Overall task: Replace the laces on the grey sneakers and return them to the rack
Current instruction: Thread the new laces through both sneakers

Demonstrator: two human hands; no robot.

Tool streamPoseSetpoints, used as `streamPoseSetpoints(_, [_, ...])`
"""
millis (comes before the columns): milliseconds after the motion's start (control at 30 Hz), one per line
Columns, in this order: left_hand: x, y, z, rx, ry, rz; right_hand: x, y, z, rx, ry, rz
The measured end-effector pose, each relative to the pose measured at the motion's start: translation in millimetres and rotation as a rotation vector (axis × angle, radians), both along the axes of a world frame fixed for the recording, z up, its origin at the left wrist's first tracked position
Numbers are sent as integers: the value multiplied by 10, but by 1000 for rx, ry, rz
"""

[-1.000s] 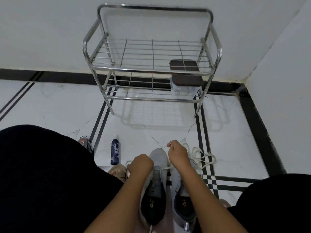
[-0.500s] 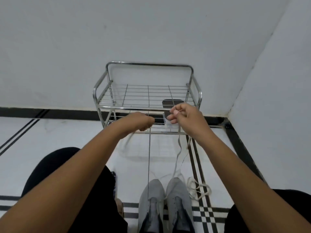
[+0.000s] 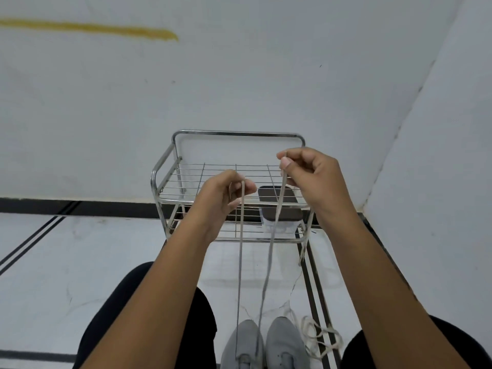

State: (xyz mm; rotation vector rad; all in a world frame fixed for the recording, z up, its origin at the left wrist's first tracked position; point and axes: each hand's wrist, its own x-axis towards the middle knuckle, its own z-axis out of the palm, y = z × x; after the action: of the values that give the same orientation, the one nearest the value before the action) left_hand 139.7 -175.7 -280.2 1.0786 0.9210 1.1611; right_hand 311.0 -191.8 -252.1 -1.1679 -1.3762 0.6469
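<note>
Change: since half a second ago both hands have lifted a little higher and drawn slightly apart, and the view has tipped up, so more wall shows and the sneakers sit at the near edge; a second ago the hands were down at the shoe.
Left hand (image 3: 226, 194): raised in front of the rack, fingers curled, pinching one end of the grey lace (image 3: 240, 257) between thumb and fingertips.
Right hand (image 3: 310, 174): raised a bit higher and to the right, thumb and forefinger pinching the other end of the same lace, the remaining fingers curled in.
Grey lace: two strands run down nearly straight from the hands to the left sneaker (image 3: 243, 344), the left strand taut, the right one slightly bowed.
Grey sneakers: side by side on the floor between the knees, toes pointing far; the right sneaker (image 3: 286, 342) touches or stands just beside the left one.
Loose lace (image 3: 319, 339): a pale tangle on the floor just right of the right sneaker.
Rack (image 3: 229, 193): metal wire, two tiers, against the far wall.
Container (image 3: 281, 211): dark-lidded, on the lower tier at the right.
Floor (image 3: 93, 262): white tile with black stripes.
Wall (image 3: 239, 75): white, with a yellow streak (image 3: 87, 29) at the far left.
</note>
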Motion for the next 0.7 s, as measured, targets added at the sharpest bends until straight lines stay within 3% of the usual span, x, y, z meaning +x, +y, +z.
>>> streamPoseSetpoints(233, [142, -88, 143, 224, -80, 113, -50, -33, 140, 34, 4, 9])
streamPoseSetpoints(433, [226, -180, 149, 420, 51, 181, 1, -153, 220, -9, 63, 41])
streamPoseSetpoints(700, [284, -263, 205, 418, -4, 203, -4, -285, 310, -45, 84, 86])
